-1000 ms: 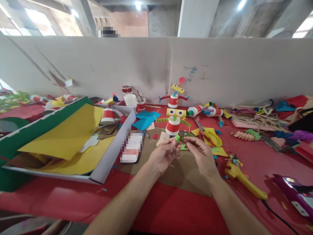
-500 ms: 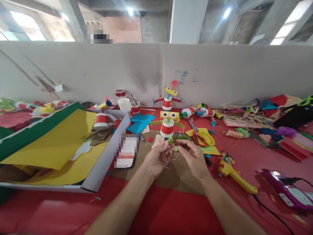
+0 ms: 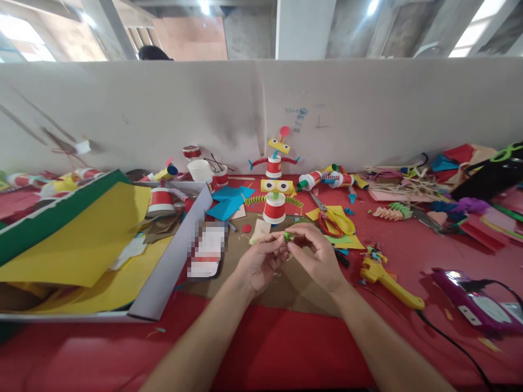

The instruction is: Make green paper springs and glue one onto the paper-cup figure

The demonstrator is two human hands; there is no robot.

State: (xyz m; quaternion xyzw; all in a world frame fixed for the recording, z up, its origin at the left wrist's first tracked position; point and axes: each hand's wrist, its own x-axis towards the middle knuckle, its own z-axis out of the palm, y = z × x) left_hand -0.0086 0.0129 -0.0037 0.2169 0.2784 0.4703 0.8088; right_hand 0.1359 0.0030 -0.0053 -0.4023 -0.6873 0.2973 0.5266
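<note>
Both hands meet over the brown board (image 3: 302, 291), fingertips pinched on a small accordion-folded strip of green paper (image 3: 287, 236). My left hand (image 3: 261, 264) grips it from the left with thumb and forefinger, the other fingers curled. My right hand (image 3: 316, 256) closes on it from the right; the fingers hide much of the strip. Just behind stands a paper-cup figure (image 3: 275, 208) with a yellow tube head, paper eyes and folded green arms. A similar cup figure (image 3: 274, 167) with red folded arms stands farther back.
At left is an open box (image 3: 153, 283) of coloured paper, beside a phone (image 3: 207, 250). To the right lie scissors (image 3: 337, 220), a yellow glue gun (image 3: 388, 283) with its cord, and a purple power strip (image 3: 469, 299). More cup figures (image 3: 314, 181) lie near the wall (image 3: 196, 109).
My hands have drawn closer together. The loose green end near my right fingers is now pressed in at the folded strip. The whole view has shifted slightly.
</note>
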